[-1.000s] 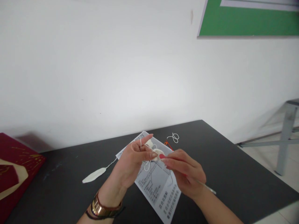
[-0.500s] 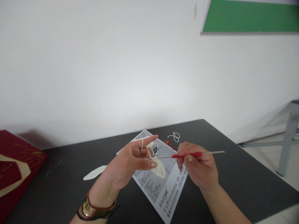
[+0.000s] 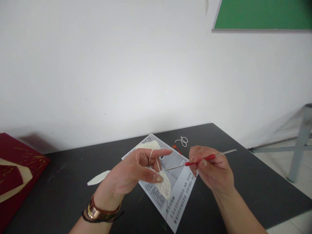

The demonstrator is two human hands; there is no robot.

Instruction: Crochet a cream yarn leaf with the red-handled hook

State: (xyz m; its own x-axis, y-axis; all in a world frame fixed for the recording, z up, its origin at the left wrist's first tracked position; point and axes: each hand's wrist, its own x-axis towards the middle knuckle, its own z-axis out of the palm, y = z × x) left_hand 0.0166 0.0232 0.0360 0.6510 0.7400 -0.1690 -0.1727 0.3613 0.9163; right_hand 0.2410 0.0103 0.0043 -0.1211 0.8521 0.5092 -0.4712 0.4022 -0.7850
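Between thumb and fingers, my left hand (image 3: 136, 170) pinches a small white crocheted piece (image 3: 164, 188), leaf-shaped, its tip pointing down. White yarn (image 3: 151, 157) loops over the outstretched left index finger and runs down to the top of the piece. My right hand (image 3: 211, 167) grips a crochet hook (image 3: 200, 160) by its red handle. The hook's metal shaft reaches left to the upper edge of the crocheted piece; its working tip is too small to make out there. A thin dark thread hangs from the piece's lower end.
Under my hands lies a printed sheet (image 3: 181, 198) on the black table (image 3: 246, 182). White crocheted work (image 3: 148, 145) rests on its far part. A white leaf-shaped piece (image 3: 98, 178) lies left, a red bag (image 3: 19, 182) beyond. Behind the sheet are an orange-red tool (image 3: 177, 149) and a yarn scrap (image 3: 182, 141).
The crocheted piece has tilted and dropped slightly, its tip now lower. My left index finger has lowered. My right hand and the hook have shifted a little right.
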